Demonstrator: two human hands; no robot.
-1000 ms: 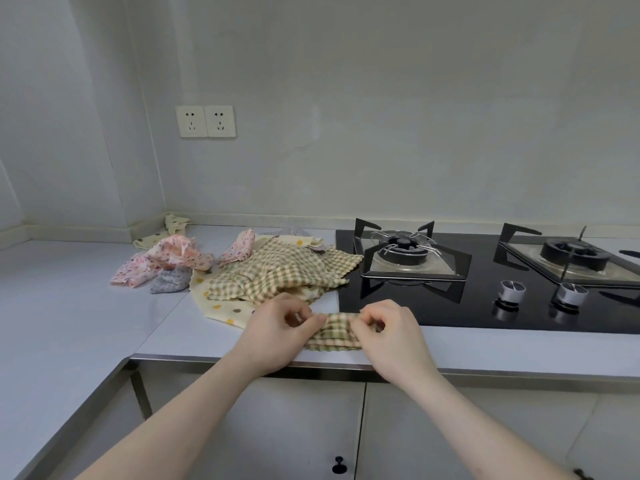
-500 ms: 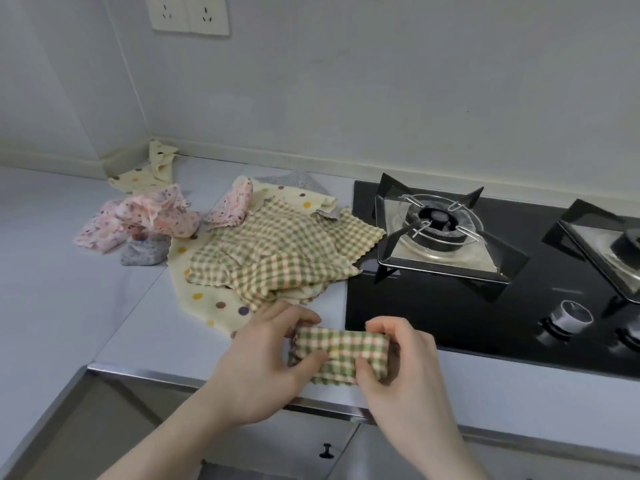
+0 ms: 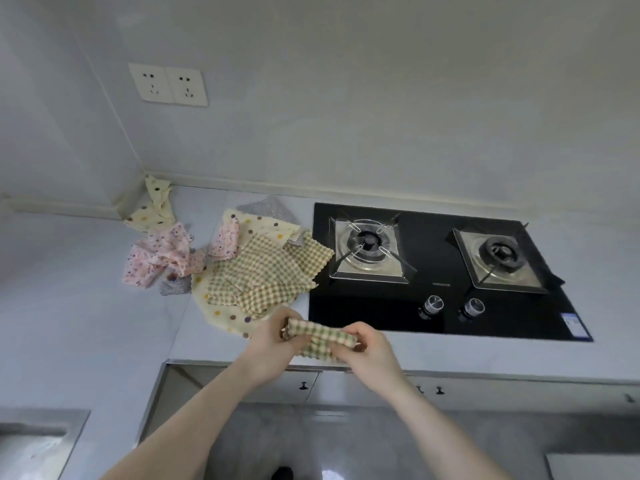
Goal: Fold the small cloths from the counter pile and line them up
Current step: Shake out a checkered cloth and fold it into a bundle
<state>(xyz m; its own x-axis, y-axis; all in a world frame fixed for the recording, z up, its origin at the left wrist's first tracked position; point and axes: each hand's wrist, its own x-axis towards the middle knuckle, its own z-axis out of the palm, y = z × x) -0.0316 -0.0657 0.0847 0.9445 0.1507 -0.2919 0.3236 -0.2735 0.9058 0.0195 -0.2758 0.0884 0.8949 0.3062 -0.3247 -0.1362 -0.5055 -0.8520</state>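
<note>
Here my left hand (image 3: 273,344) and right hand (image 3: 367,348) both pinch the folded checked cloth (image 3: 320,339) near the counter (image 3: 485,358) edge.

two burners (image 3: 369,242); two knobs (image 3: 432,304); two hands (image 3: 273,341); two sockets (image 3: 168,84).

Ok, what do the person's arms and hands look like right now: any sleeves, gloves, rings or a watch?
Both forearms are bare as far as the frame shows, with no sleeves in view. The left hand and right hand wear no gloves. No watch, bracelet or ring shows on either one, though parts of the fingers are hidden.
</note>
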